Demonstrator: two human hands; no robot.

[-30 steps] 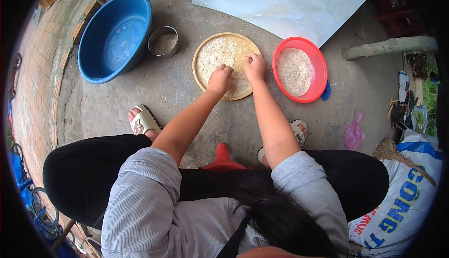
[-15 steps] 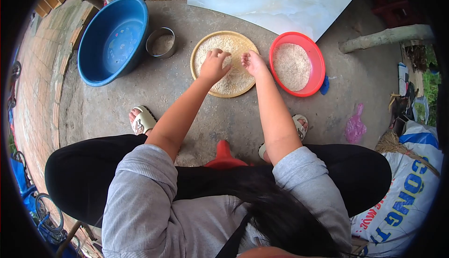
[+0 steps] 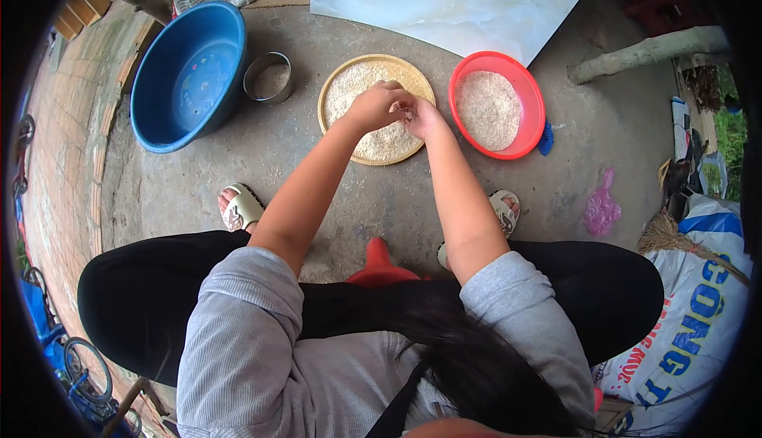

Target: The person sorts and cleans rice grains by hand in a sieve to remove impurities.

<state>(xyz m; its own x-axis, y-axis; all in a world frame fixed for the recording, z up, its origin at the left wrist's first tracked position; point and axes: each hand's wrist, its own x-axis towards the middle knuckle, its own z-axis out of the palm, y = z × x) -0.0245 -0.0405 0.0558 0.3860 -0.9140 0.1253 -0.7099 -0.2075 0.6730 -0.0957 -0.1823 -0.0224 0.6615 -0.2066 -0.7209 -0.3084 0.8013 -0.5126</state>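
Observation:
A round woven tray (image 3: 323, 105) lies on the floor with pale grain (image 3: 353, 85), which looks like rice, spread over it. Above its middle, my left hand (image 3: 376, 109) bends its fingers in toward my right palm. My right hand (image 3: 425, 120) is cupped, palm turned to the left, with its fingers curled and partly covered by the left ones. Small pale bits seem to lie between the two hands, too small to name for sure. Just right of the tray stands a red basin (image 3: 538, 113) holding more of the same grain (image 3: 490, 113).
A large blue basin (image 3: 151, 97) and a metal-rimmed round container (image 3: 270, 78) stand at the left. Behind the tray lies a pale marbled sheet (image 3: 460, 1). At the right are a wooden pole (image 3: 651, 53), a pink plastic bag (image 3: 605, 209), a straw broom (image 3: 667, 236) and a printed sack (image 3: 675, 335).
My left hand has moved right, from spread fingers over the grain to bent fingers meeting my right hand. The right hand has shifted slightly toward me. The view has tilted a little.

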